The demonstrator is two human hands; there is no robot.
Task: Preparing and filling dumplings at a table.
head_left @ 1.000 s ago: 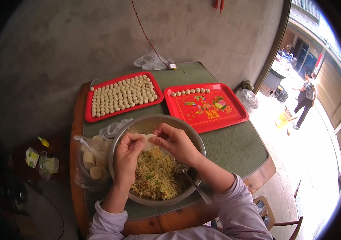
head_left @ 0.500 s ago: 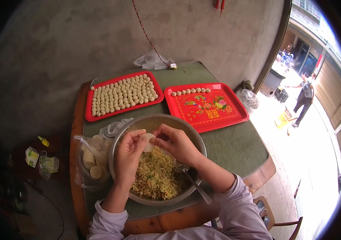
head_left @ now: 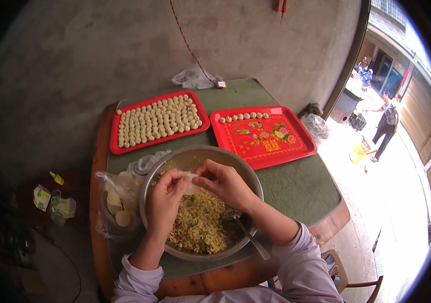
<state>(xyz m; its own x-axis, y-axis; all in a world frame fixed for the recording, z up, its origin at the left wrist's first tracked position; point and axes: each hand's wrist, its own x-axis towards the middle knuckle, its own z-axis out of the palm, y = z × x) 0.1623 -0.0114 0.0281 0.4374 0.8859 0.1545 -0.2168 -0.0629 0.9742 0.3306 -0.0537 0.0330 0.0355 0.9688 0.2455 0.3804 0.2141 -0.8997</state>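
Note:
A thin, round, pale dough wrapper (head_left: 192, 190) is pinched between both hands above a large steel bowl (head_left: 150, 222). My left hand (head_left: 167, 194) grips its left side between thumb and fingers. At its right edge the thumb and fingers of my right hand (head_left: 224, 183) are closed on it. Chopped yellow-green filling (head_left: 198, 222) lies in the bowl below. A metal spoon (head_left: 248, 235) rests in the filling, its handle over the near right rim. Left of the bowl, a clear plastic bag (head_left: 105, 217) holds more round wrappers (head_left: 123, 218).
Behind the bowl, a red tray (head_left: 119, 150) carries rows of small dumplings (head_left: 160, 118). Another red, flower-patterned tray (head_left: 276, 161) bears one short row at its far edge. A crumpled plastic bag (head_left: 194, 77) sits by the wall. Outside the doorway at right, a person (head_left: 388, 123) stands near a yellow bucket (head_left: 358, 153).
Both hands have stayed over the bowl. The wrapper's upper edge now looks folded or raised between my fingers, where it lay flatter before. The whole view has shifted slightly.

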